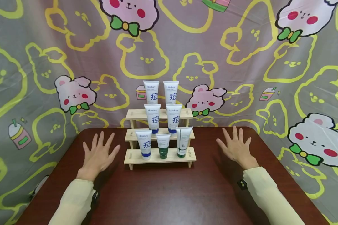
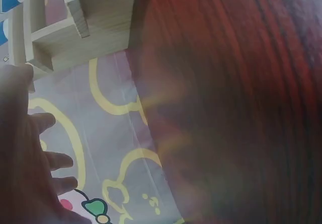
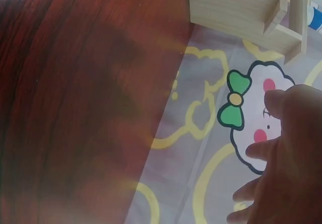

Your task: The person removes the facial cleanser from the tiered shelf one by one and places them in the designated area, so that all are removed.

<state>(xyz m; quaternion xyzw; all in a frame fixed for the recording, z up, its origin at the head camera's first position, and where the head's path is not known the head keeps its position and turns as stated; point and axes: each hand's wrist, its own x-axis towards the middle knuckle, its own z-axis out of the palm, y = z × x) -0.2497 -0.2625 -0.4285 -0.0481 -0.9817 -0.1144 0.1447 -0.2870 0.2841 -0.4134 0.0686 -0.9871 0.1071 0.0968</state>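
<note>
Your left hand (image 1: 97,158) and right hand (image 1: 239,149) spread empty, flanking frame centre; go gently, those upright squeeze tubes (image 1: 163,146) could topple.

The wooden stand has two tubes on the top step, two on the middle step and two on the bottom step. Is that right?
Not quite. The head view shows three tubes on the bottom step, not two. The wooden stand does have two on the top step and two on the middle step.
</note>
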